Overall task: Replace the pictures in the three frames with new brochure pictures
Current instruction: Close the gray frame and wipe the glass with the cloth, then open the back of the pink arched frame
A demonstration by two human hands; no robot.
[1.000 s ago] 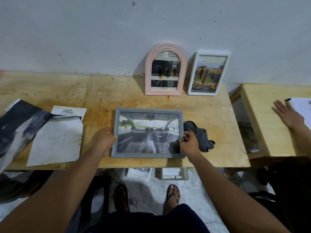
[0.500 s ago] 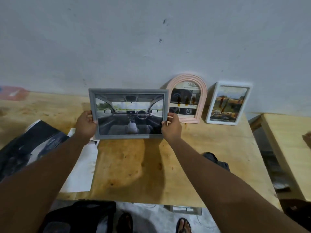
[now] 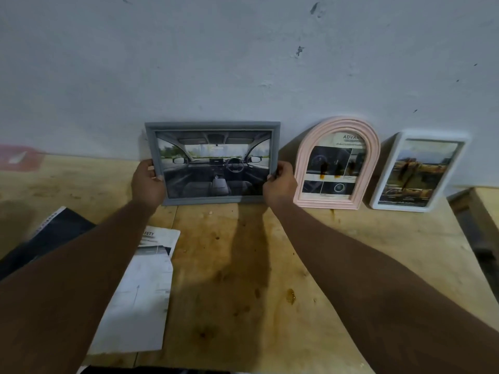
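We take this for a plain workroom, perhaps in a home; we cannot tell which. The surface (image 3: 243, 279) is bare plywood, stained and blotched, and it meets a pale painted wall (image 3: 243, 63) marked with chips and scuffs. A second plywood table (image 3: 486, 209) stands just beside it on the right. Loose brochure sheets (image 3: 140, 292) lie on the surface.

Cannot see the fingers of the left hand (image 3: 147, 182) or the right hand (image 3: 279, 182) behind the grey frame (image 3: 216, 168). Blurred and cut by the left edge: a red patch (image 3: 19, 157). Partly covered by the left forearm (image 3: 67, 279): dark brochure (image 3: 54, 233), white sheet (image 3: 143, 292). Too small to read: print in the pink arched frame (image 3: 337, 168) and white frame (image 3: 418, 171). Cut by the right edge: second table (image 3: 486, 209).
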